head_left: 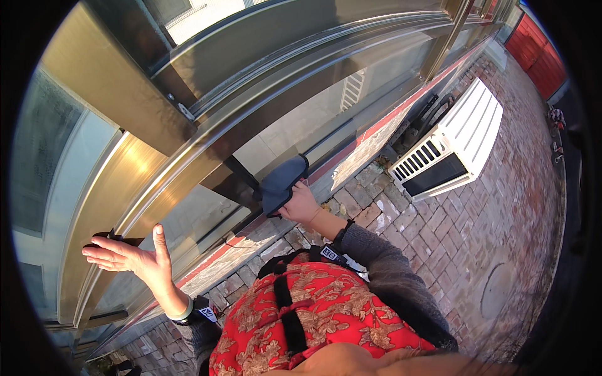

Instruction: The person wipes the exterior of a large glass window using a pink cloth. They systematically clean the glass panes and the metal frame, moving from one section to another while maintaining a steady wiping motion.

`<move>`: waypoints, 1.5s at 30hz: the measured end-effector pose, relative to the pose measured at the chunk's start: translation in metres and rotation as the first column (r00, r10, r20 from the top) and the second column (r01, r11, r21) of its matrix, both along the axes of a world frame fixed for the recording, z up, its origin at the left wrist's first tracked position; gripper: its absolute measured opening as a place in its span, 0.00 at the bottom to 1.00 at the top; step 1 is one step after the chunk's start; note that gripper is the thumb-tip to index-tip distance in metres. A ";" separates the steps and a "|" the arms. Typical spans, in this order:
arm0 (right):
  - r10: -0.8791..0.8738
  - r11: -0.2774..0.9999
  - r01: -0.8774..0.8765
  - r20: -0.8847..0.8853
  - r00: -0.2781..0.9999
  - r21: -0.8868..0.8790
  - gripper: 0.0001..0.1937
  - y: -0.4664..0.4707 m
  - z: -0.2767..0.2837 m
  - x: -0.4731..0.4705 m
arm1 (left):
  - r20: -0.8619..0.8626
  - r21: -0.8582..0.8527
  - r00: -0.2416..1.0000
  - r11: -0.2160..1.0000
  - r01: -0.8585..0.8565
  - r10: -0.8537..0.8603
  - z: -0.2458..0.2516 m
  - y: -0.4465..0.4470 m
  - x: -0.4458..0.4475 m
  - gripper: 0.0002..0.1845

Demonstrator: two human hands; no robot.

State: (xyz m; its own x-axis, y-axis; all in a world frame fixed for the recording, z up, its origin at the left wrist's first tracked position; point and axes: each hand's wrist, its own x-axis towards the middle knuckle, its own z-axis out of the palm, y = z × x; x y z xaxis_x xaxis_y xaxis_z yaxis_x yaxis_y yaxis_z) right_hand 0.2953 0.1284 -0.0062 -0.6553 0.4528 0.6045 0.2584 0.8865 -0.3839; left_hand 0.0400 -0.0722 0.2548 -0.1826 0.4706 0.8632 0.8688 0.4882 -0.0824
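My right hand [301, 203] grips a dark grey cloth-like item with black edging [282, 183], held up in front of the lower window glass. What exactly the item is I cannot tell. My left hand [129, 258] is raised at the left with its fingers spread and the thumb up, holding nothing. It is in front of the shiny brass-coloured metal window frame [136, 164]; whether it touches the frame cannot be told.
A white outdoor air-conditioner unit [470, 136] stands by the wall at the right. Brick paving [437, 235] runs along the wall, with a round cover [497, 290] in it. A red gate [536, 51] is at the far upper right.
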 end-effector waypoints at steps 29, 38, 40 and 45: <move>-0.966 0.244 0.717 -0.101 0.237 -0.653 0.12 0.259 0.019 0.209 | 0.010 -0.024 0.998 0.998 -0.060 0.061 -0.002 -0.003 -0.002 0.64; -0.751 0.658 0.457 -0.469 0.465 -0.599 0.12 0.289 0.055 0.269 | -0.088 -0.036 0.991 0.994 -0.107 0.103 -0.002 -0.004 -0.005 0.60; -0.714 0.694 0.662 -0.157 0.682 -0.281 0.15 0.271 0.039 0.230 | -0.111 -0.053 0.987 0.991 -0.127 0.120 0.000 -0.005 -0.005 0.60; -0.756 0.653 0.713 -0.161 0.635 -0.256 0.27 0.332 0.001 0.245 | -0.113 -0.087 0.984 0.985 -0.147 0.137 0.003 -0.007 -0.002 0.58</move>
